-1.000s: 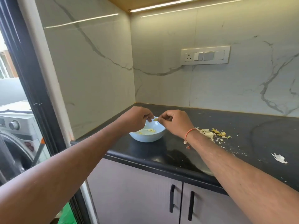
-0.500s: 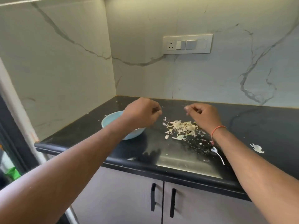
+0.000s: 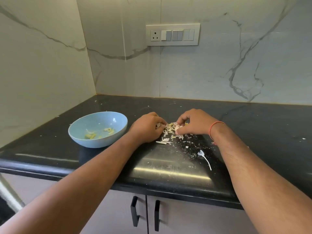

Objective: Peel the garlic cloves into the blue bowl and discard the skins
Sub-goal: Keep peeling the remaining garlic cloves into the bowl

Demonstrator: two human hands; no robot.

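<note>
The blue bowl [image 3: 94,142] sits on the black counter at the left, with several peeled yellowish garlic cloves [image 3: 108,130] inside. Right of it lies a pile of garlic skins and cloves [image 3: 170,132]. My left hand [image 3: 148,127] rests at the pile's left edge with its fingers curled into it; what they hold is hidden. My right hand [image 3: 194,122] is on the pile's right side, its fingers and thumb pinching a pale unpeeled garlic clove [image 3: 178,127].
Skin scraps are scattered over the black counter [image 3: 253,125], with a long white peel [image 3: 205,158] near the front edge. Marble walls close the left and back, with a switch panel [image 3: 173,34]. Cabinet doors with black handles [image 3: 135,211] lie below.
Both hands moved from the bowl rightward and down onto the skin pile. The right hand took hold of a clove. The camera view shifted right and down.
</note>
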